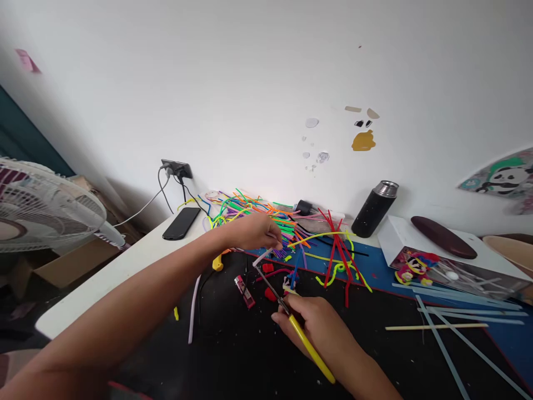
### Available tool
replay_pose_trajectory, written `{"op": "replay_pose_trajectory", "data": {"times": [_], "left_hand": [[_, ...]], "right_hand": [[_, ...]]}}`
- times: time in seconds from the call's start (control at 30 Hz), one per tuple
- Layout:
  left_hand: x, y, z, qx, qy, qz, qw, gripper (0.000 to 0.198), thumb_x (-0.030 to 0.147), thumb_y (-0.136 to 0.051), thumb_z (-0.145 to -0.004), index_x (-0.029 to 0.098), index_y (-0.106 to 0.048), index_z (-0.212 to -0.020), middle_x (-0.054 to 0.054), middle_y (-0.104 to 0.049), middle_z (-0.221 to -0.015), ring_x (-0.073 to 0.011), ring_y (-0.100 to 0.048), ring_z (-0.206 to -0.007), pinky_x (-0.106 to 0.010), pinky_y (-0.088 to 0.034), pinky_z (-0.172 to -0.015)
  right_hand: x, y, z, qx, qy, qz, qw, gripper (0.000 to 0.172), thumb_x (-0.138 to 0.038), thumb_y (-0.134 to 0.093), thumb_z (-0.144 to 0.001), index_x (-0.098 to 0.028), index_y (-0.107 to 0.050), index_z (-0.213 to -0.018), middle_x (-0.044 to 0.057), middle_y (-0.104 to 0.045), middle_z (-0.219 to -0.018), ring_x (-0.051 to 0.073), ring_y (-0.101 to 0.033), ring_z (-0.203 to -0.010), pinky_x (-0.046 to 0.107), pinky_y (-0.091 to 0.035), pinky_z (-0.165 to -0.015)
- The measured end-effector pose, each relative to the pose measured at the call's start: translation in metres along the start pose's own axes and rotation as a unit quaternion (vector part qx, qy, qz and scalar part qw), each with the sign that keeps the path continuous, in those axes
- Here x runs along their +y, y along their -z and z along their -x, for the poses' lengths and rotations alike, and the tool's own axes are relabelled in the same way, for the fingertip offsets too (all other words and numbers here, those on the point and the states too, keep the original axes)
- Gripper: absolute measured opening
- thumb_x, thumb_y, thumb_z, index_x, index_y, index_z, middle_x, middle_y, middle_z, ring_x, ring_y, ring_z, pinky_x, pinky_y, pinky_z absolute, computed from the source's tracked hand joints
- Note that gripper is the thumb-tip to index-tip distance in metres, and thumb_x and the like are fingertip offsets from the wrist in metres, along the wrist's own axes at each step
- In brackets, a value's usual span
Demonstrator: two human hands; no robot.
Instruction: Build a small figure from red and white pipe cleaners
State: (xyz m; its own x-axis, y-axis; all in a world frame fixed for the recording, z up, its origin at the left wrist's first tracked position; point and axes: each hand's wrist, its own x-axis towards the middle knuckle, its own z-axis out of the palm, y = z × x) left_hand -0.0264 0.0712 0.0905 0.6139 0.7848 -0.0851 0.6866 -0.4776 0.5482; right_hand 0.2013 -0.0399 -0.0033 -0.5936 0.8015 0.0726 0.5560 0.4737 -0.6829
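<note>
Reaching across the desk, my left hand is closed in a pinch by the heap of coloured pipe cleaners. From its fingertips runs a short pale lilac pipe cleaner. My right hand grips a yellow-handled tool with a long thin metal end, whose exact kind I cannot make out. Its tip is close to the lilac piece's lower end; whether they touch is unclear. Just beyond my right fingers is a small pale piece with a blue pipe cleaner. A pink lighter-like item lies between my arms.
Red pipe cleaners lean at the back, near a black thermos. A phone lies at left beside a fan. On the right are a white box, a small colourful figure and glue sticks.
</note>
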Motion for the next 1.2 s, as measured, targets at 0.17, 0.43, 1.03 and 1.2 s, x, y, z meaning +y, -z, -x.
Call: {"op": "replay_pose_trajectory", "data": {"times": [0.17,0.43,1.03,1.2], "left_hand": [[-0.025,-0.032,0.001,-0.036,0.034,0.120,0.992,0.018,0.031,-0.069,-0.086,0.015,-0.077,-0.079,0.000,-0.068,-0.066,-0.0140,-0.057,-0.063,-0.024,-0.041,-0.062],[-0.016,-0.079,0.044,0.076,0.041,0.311,0.947,0.050,0.062,-0.059,-0.095,0.014,-0.071,-0.087,0.004,-0.047,-0.065,-0.0101,-0.035,-0.059,-0.022,-0.029,-0.055],[0.034,-0.056,0.086,0.111,-0.102,0.143,0.978,0.035,0.038,-0.048,-0.108,0.018,-0.075,-0.098,-0.005,-0.074,-0.083,-0.0147,-0.066,-0.073,-0.022,-0.047,-0.069],[0.036,-0.015,0.072,0.185,-0.105,0.085,0.973,0.030,0.032,-0.048,-0.108,0.020,-0.074,-0.103,-0.005,-0.077,-0.094,-0.0162,-0.070,-0.085,-0.023,-0.050,-0.077]], "right_hand": [[-0.009,0.008,0.000,0.027,-0.021,-0.096,0.995,0.025,-0.040,-0.061,-0.095,-0.020,-0.066,-0.080,-0.001,-0.063,-0.065,0.013,-0.058,-0.057,0.021,-0.040,-0.056],[-0.012,0.015,0.002,0.068,-0.148,-0.258,0.952,0.044,-0.062,-0.059,-0.095,-0.019,-0.064,-0.088,-0.007,-0.044,-0.049,0.009,-0.040,-0.035,0.020,-0.030,-0.037],[-0.003,0.009,-0.005,0.068,-0.172,-0.168,0.968,0.039,-0.056,-0.062,-0.092,-0.019,-0.070,-0.085,-0.003,-0.053,-0.053,0.011,-0.047,-0.039,0.020,-0.033,-0.037],[0.001,0.005,-0.006,0.069,-0.114,-0.094,0.987,0.028,-0.043,-0.064,-0.091,-0.018,-0.077,-0.088,0.001,-0.064,-0.064,0.015,-0.060,-0.057,0.019,-0.038,-0.047]]}}
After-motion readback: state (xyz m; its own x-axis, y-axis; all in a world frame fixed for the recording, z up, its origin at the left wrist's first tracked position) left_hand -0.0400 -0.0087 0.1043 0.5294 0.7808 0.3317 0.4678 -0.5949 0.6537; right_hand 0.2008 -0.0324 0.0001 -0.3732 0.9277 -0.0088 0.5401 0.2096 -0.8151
